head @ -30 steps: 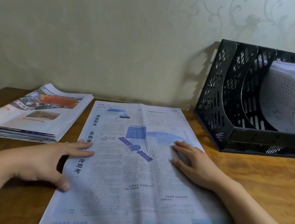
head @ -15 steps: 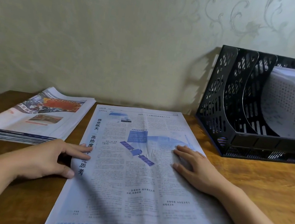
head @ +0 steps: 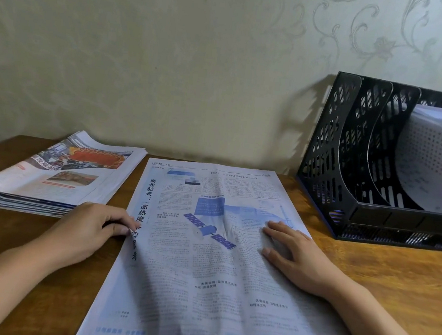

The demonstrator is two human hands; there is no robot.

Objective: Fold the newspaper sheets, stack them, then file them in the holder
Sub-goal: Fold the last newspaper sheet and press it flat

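Open sheet: one newspaper sheet [head: 202, 262] lies spread flat on the desk [head: 395, 278], centre of view, running from about 12 o'clock near the wall down past the lower frame edge. No fold is visible in it yet.

Left hand: the left hand [head: 86, 231] sits at the sheet's 9 o'clock edge. Its fingers [head: 120, 228] pinch that edge, which is raised slightly off the desk with a ripple beside it.

Right hand: the right hand [head: 295, 254] lies on the sheet toward 3 o'clock, fingers extended and flat, pressing the paper down; nothing is clasped.

Stack: a pile of folded newspapers [head: 57, 178] rests on the desk at 10 o'clock from the open sheet, just beside its upper left corner and apart from it. Several layers show at its near edge; the count cannot be told.

Holder: a black perforated file holder [head: 353, 167] stands at 2 o'clock against the wall [head: 171, 63]. Its far-right compartment holds white papers [head: 435, 160]; the two nearer compartments appear vacant. No newspaper is visible in it.

Stage, as judged: folding partly done, this sheet at the start of its fold.

Outstanding, as judged: fold this sheet, add it to the pile, then file the pile in the holder. Whether further unfolded sheets remain out of view cannot be told.
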